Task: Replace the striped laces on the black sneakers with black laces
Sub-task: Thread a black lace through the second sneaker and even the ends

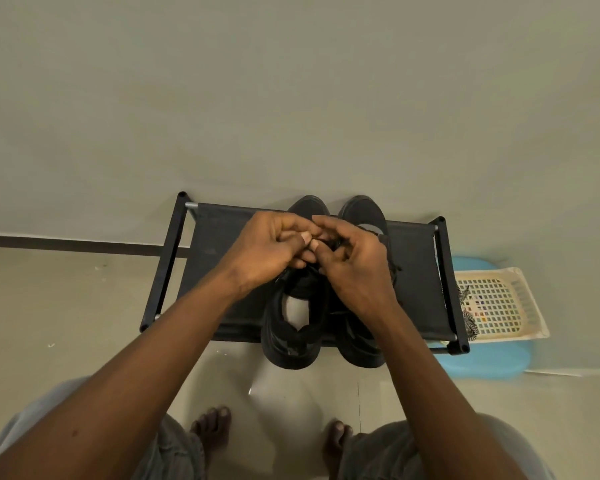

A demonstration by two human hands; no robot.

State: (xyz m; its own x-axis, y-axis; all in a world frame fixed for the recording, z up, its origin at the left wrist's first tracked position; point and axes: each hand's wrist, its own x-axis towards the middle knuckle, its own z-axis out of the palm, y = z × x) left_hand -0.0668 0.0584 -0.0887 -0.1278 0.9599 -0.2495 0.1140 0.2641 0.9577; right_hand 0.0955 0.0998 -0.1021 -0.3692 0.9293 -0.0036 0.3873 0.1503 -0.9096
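Two black sneakers stand side by side on a low black rack (219,271), toes toward the wall. Over the left sneaker (293,337) my left hand (271,251) and my right hand (354,268) meet, fingers curled, pinching a black lace (335,244) between thumbs and fingertips above the tongue. The lace is mostly hidden by my fingers. My right forearm covers much of the right sneaker (362,211). A striped black-and-white lace (469,322) lies at the left edge of the basket.
A cream plastic basket (499,303) sits on a light blue lid (482,362) right of the rack. The pale wall rises behind the rack. My bare feet (212,427) and knees are on the tiled floor below.
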